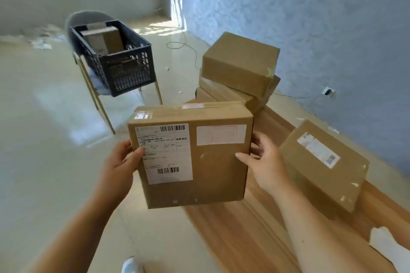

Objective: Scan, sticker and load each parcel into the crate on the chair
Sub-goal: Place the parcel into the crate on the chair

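I hold a square cardboard parcel up in front of me, off the table. Its face carries a white shipping label with barcodes on the left and a pale sticker at the top right. My left hand grips its left edge, thumb on the label. My right hand grips the right edge, thumb on the cardboard. The black plastic crate sits on a grey chair at the far left, with a cardboard parcel inside it.
A wooden table runs under my right arm. On it lie a labelled parcel at the right and a stack of plain boxes behind. A white sheet lies at the table's near right. A cable and wall socket run along the blue wall.
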### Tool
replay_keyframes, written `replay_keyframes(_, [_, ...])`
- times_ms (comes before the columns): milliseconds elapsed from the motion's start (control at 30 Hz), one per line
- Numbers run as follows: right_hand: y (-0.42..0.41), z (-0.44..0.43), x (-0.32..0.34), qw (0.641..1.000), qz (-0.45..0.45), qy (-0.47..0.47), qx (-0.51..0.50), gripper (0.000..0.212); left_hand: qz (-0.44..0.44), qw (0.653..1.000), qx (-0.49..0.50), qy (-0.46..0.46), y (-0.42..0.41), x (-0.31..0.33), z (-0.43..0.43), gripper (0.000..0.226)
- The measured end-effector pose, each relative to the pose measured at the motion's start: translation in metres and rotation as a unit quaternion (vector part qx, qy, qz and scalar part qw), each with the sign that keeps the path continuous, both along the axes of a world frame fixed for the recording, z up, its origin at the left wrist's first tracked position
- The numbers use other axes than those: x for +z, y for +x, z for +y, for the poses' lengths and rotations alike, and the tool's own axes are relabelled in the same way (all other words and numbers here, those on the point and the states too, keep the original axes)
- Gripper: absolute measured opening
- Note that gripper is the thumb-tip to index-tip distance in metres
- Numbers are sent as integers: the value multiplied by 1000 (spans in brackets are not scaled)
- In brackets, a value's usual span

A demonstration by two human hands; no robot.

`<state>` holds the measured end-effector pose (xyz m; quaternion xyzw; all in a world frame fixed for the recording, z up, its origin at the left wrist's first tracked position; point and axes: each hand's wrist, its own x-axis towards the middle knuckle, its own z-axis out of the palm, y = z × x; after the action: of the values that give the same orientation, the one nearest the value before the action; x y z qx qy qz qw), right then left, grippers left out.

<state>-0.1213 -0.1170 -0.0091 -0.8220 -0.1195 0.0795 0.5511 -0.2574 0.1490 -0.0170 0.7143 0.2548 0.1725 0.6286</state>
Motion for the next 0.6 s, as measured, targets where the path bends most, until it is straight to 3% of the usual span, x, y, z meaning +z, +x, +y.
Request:
replay_keyframes(367, [18,281,1,991,1,-25,134,42,7,991,132,35,-39,-5,233,17])
replay_keyframes(600, [43,388,-12,983,42,-59,166,44,57,984,162,37,-23,-18,330,21])
